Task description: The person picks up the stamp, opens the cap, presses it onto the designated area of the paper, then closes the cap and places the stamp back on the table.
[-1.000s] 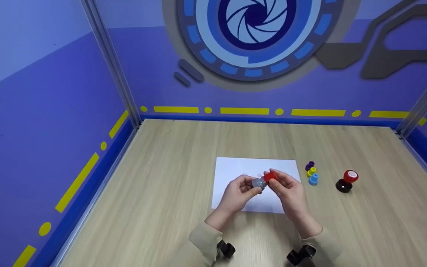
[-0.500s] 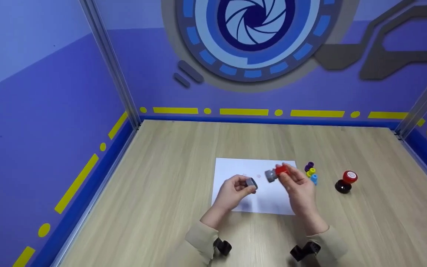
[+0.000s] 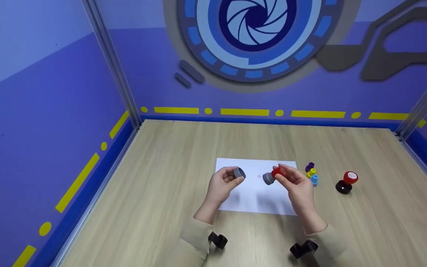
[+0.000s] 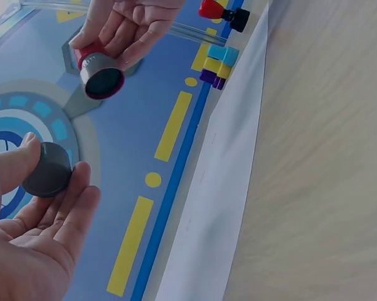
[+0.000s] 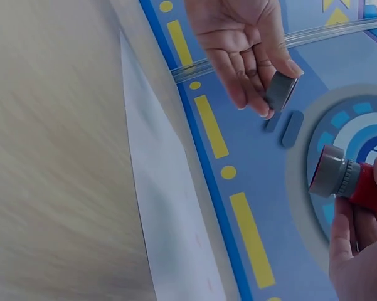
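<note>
My left hand [image 3: 221,185] pinches a round grey cap [image 3: 239,172] between thumb and fingers, its hollow side turned to the right. In my right hand [image 3: 299,187] is a stamp [image 3: 268,178] with a red handle and a grey base, gripped by the handle. The left wrist view shows the dark round face of the stamp [image 4: 104,83] uncovered. Cap and stamp are apart, both held above a white sheet of paper [image 3: 250,202]. Faint pinkish marks show on the sheet, one near the stamp.
Right of the paper stand small purple [image 3: 310,166], yellow [image 3: 311,172] and light blue stamps [image 3: 314,180] in a row. Further right is another stamp [image 3: 347,181], red on top and black below. Printed blue walls [image 3: 143,74] enclose the wooden table [image 3: 154,185].
The grey cap came off the stamp. My left hand moved left and slightly up with the cap; my right hand drew right with the stamp, then tipped its face lower.
</note>
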Tool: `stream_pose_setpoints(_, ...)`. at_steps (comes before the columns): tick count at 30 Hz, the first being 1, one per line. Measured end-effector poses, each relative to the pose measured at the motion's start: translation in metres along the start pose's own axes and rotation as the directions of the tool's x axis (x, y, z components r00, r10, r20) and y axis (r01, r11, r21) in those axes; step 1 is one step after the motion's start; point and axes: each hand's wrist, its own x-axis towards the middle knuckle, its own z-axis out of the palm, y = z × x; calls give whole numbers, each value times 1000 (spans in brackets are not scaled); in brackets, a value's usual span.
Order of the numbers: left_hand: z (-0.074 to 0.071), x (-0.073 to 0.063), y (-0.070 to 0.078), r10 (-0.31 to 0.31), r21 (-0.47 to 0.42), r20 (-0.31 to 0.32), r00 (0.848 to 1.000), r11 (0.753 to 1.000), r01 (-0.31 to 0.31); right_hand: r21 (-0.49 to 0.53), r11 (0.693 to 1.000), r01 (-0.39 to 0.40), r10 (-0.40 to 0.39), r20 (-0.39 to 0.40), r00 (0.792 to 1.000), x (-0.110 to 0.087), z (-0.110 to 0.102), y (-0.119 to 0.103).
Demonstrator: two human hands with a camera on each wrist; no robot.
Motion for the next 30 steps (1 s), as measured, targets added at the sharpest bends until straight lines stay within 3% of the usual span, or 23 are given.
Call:
stream_pose_setpoints(13, -15, 7, -5, -17, -19, -117, 993, 1000, 15, -252, 965, 75, -52, 95, 994, 16, 23, 11)
stream_pose_setpoints(20, -17, 8, -2, -26, -62, -139, 990, 998, 17, -405, 898, 171, -107, 175, 979, 24, 42, 16)
stream_pose_setpoints(25, -16, 7, -2, -29, -61, -144, 989, 998, 21, -450, 861, 238, -144, 234, 962, 26, 53, 19)
stream_pose_setpoints(30, -17, 6, -3, -24, -37, -147, 989, 999, 19, -488, 837, 249, -135, 257, 957, 28, 60, 21)
